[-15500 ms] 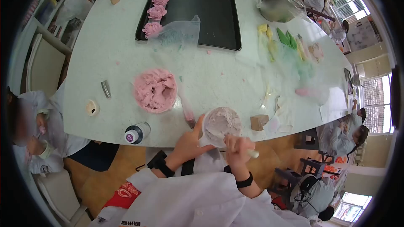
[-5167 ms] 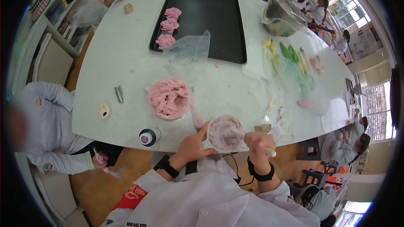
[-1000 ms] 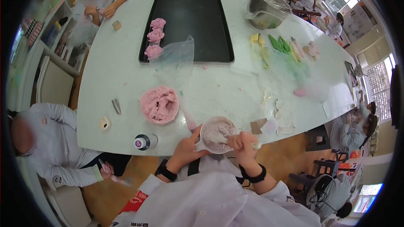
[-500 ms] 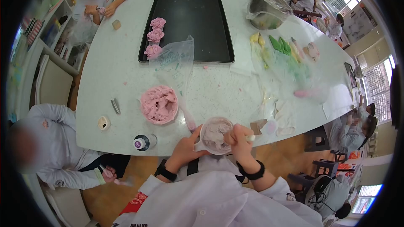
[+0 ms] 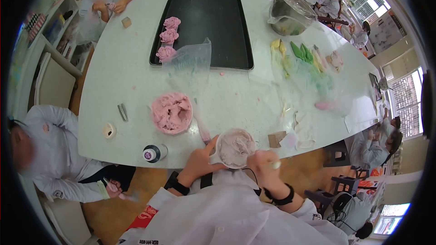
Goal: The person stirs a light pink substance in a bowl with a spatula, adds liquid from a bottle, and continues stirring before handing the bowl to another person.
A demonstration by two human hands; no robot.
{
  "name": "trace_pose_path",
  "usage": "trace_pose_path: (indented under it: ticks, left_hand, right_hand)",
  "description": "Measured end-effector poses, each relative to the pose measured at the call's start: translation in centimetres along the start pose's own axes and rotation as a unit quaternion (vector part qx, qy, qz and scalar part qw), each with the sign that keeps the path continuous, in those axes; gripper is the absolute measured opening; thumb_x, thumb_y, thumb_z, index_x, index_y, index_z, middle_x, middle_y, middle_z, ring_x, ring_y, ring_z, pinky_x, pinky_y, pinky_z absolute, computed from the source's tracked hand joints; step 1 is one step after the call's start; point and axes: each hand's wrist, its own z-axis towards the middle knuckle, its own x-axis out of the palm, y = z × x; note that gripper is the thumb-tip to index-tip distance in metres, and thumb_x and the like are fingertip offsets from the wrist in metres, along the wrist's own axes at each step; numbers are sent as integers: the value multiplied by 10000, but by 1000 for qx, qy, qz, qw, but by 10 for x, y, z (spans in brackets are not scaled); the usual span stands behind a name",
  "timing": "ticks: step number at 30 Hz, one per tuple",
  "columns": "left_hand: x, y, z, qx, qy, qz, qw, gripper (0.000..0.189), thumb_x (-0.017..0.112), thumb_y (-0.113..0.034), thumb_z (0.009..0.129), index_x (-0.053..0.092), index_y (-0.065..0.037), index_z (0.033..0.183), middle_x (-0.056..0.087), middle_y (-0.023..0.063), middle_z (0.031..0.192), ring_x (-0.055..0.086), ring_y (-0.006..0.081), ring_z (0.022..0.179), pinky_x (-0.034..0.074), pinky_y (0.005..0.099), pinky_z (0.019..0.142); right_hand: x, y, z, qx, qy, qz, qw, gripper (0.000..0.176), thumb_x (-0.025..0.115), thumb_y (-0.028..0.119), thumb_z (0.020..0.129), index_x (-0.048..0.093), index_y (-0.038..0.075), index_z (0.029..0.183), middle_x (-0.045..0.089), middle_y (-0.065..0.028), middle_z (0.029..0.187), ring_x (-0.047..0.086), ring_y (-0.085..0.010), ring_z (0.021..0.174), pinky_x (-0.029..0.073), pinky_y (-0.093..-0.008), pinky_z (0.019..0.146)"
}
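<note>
"Where is that small bowl sitting?"

"The small bowl of mauve cream is sitting at the near edge of the table. My left hand is grasping its left side, with the thumb lying up along the rim."

"And the other hand?"

"My right hand is clenching around a tool just right of the small bowl. The white handle end is poking out of my fist, away from the bowl. The working end is pointing toward the bowl's near rim, but my fingers are hiding it, so I cannot tell whether it is touching the cream."

"What is lying around it?"

"A big bowl of pink cream is standing just beyond the small bowl, to its left. A bottle is standing farther left, and a wooden block is resting just to its right."
</note>
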Motion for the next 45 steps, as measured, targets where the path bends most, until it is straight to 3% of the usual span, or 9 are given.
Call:
trace_pose_path:
  ticks: [1,3,7,9,19,25,34,39,45]
  left_hand:
    - [-2,-2,1,-5,5,3,1000,978,780,-499,624,333,-123,1409,655,204,831,634,386,762,498,403,663]
    - [-7,-7,3,-7,13,6,1000,975,775,-505,629,333,-122,1408,653,198,797,631,387,740,495,406,650]
    - [-6,-11,2,-19,18,5,1000,976,771,-513,629,334,-118,1408,645,188,759,627,388,718,491,407,629]
    - [-7,-8,1,-26,16,9,999,977,770,-514,630,333,-117,1408,646,189,768,628,388,720,492,406,626]
    - [-6,-8,1,-15,20,10,1000,997,770,-527,625,317,-125,1417,648,196,809,634,382,725,495,405,629]
    - [-2,-13,-1,-23,32,54,998,1006,766,-522,634,285,-144,1433,638,196,771,629,383,707,493,415,621]
    - [-1,-4,1,-20,-6,33,999,996,772,-486,634,287,-136,1431,619,187,719,614,383,645,481,416,581]
    - [-2,-8,4,-22,-1,34,999,1001,776,-484,628,291,-125,1427,618,183,714,613,382,643,480,408,574]
    - [2,-7,4,17,-27,-5,999,1001,764,-499,646,284,-93,1424,634,190,742,622,385,653,488,404,577]
  right_hand:
    - [-2,1,4,3,0,-1,1000,477,418,283,994,308,96,569,309,26,485,283,-97,461,244,-283,451]
    - [-8,5,30,46,-104,304,946,464,428,230,979,383,51,554,382,7,499,340,-96,482,271,-276,467]
    - [25,-32,54,4,-167,159,973,478,445,315,983,324,97,575,338,18,505,299,-102,472,247,-278,458]
    - [33,-42,25,22,-64,4,998,450,449,323,982,331,112,602,299,25,510,268,-105,478,230,-278,461]
    - [-10,20,20,18,-104,258,961,433,446,215,988,323,74,597,287,15,485,254,-94,443,218,-276,436]
    - [42,-42,42,16,-124,69,990,443,436,279,993,257,118,621,239,33,494,186,-80,416,177,-285,419]
    - [17,-27,66,-47,-218,330,917,435,375,257,1009,259,115,614,246,19,459,184,-91,417,177,-290,417]
    - [17,-26,55,-90,-233,175,952,396,420,314,987,338,97,666,326,-22,544,291,-129,478,284,-288,478]
    - [-13,21,27,-174,114,-171,963,117,575,34,804,580,4,917,537,-126,982,563,-281,943,450,-390,842]
